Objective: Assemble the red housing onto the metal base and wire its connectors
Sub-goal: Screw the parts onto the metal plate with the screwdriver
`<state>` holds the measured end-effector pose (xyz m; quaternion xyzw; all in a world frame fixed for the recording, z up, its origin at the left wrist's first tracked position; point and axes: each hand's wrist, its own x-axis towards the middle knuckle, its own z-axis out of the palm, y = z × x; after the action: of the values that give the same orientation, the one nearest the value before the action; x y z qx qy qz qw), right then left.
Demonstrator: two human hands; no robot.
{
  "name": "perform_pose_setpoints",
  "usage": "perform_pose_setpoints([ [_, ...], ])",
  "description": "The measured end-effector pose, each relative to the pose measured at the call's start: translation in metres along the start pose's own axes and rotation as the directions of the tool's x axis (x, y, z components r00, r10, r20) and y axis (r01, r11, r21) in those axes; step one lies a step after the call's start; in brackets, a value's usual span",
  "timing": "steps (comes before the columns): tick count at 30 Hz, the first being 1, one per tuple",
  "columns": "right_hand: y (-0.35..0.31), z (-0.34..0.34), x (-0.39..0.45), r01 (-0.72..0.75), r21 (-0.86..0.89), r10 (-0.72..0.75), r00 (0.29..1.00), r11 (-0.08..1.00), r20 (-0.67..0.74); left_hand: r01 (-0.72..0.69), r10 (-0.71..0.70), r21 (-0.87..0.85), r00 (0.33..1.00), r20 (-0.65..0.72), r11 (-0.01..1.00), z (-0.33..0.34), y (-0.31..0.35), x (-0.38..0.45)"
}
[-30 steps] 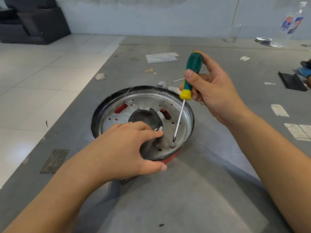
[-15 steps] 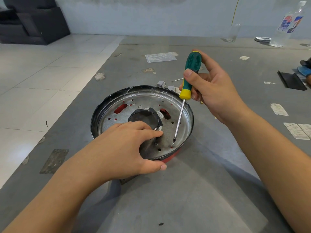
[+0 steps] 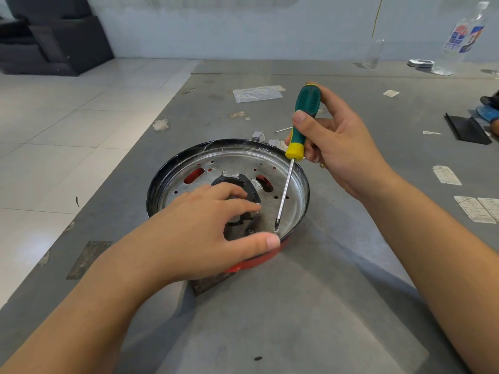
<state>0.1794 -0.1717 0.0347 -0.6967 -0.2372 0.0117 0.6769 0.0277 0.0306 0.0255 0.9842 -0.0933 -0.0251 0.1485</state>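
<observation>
Change: almost none | right hand [image 3: 340, 147] still grips screwdriver [image 3: 299, 130], tip on near screw [image 3: 275, 230] | left hand [image 3: 199, 228] flat, steadying metal base [image 3: 293, 211] | likely mid-fastening.

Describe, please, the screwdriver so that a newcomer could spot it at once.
Start at the round metal base on the grey floor. The right hand holds a screwdriver upright over its near rim. Its green handle with yellow collar sets it apart.
</observation>
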Motion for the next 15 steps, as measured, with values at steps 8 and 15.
perform_pose_setpoints([
  [8, -0.001, 0.001, 0.001, -0.004, 0.06, 0.005, 1.0, 0.998, -0.013, -0.067, 0.066, -0.077, 0.998, -0.024, 0.995, -0.003, 0.012, 0.024],
  [15, 0.001, 0.0, 0.003, 0.001, 0.097, 0.0, 1.0, 0.995, -0.015, -0.066, 0.064, -0.209, 0.998, -0.019, 0.976, -0.001, 0.018, 0.034],
])
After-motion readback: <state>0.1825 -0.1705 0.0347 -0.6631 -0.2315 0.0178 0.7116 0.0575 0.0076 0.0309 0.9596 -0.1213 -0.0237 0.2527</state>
